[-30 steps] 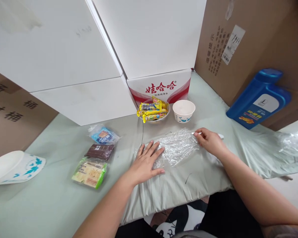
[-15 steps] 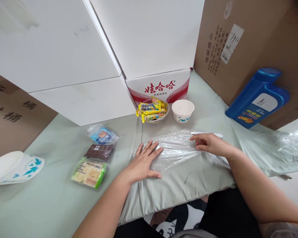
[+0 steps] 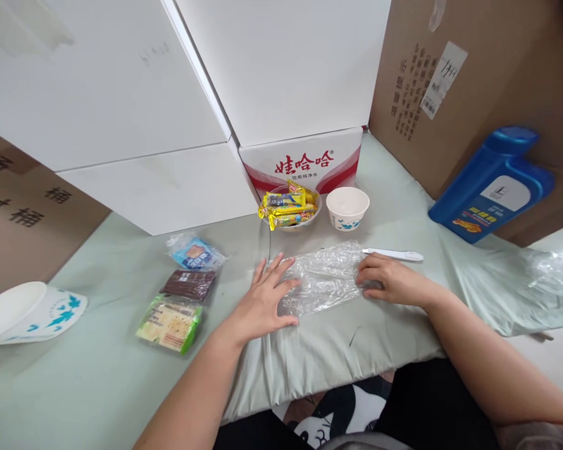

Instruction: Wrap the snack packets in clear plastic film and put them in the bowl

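A crumpled sheet of clear plastic film (image 3: 326,278) lies on the cloth in front of me, between my hands. My left hand (image 3: 267,300) rests flat on its left end, fingers spread and thumb apart. At the right end, the curled fingers of my right hand (image 3: 389,280) close on the film's edge; the fingertips are partly hidden. Just beyond that hand lies a slim white utility knife (image 3: 396,255). Behind the film stand a clear bowl (image 3: 316,215) of yellow-wrapped snack sticks (image 3: 291,209) and a white paper bowl (image 3: 347,209) with a blue leaf print.
Several packaged snacks (image 3: 187,286) lie to the left, near another paper bowl (image 3: 51,319). White boxes (image 3: 286,69) wall off the back. A brown carton (image 3: 478,81) and a blue bottle (image 3: 492,187) stand right, with more clear plastic (image 3: 560,275) at the far right.
The film's right end, stretched out beneath my right hand before, now ends near its fingertips and lies flatter. My right hand has lowered with fingers more curled. My left hand has shifted slightly left.
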{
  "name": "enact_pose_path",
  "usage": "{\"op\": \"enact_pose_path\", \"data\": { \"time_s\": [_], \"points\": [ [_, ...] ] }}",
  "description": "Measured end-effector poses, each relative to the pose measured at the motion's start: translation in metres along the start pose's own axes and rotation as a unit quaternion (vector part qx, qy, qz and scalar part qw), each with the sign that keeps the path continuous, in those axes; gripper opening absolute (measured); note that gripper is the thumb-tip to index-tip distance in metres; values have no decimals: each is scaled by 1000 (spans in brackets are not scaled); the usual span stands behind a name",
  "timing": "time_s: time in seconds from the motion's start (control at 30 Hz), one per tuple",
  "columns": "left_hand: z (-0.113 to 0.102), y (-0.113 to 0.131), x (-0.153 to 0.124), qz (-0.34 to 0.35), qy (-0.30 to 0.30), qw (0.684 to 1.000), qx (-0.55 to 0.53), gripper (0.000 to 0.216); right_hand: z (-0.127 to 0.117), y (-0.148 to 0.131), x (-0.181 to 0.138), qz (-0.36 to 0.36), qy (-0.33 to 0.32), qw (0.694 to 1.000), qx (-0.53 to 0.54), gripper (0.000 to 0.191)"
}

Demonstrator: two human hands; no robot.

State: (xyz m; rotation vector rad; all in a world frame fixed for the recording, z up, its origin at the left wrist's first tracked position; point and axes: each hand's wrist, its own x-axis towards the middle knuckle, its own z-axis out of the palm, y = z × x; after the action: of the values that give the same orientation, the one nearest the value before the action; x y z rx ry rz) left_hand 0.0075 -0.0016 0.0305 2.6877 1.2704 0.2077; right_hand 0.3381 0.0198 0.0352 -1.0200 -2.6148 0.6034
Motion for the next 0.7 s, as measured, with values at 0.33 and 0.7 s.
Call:
{"op": "enact_pose_path", "data": {
  "time_s": [0.33,0.7],
  "points": [
    [-16,13,-4,-27,-26,997,-74,13,-5,3,-2,-16,40,999,25,15],
    [-16,-19,-5,-277,104,940,-168,10,7,2,4,209,66,972,90,15]
  ]
}}
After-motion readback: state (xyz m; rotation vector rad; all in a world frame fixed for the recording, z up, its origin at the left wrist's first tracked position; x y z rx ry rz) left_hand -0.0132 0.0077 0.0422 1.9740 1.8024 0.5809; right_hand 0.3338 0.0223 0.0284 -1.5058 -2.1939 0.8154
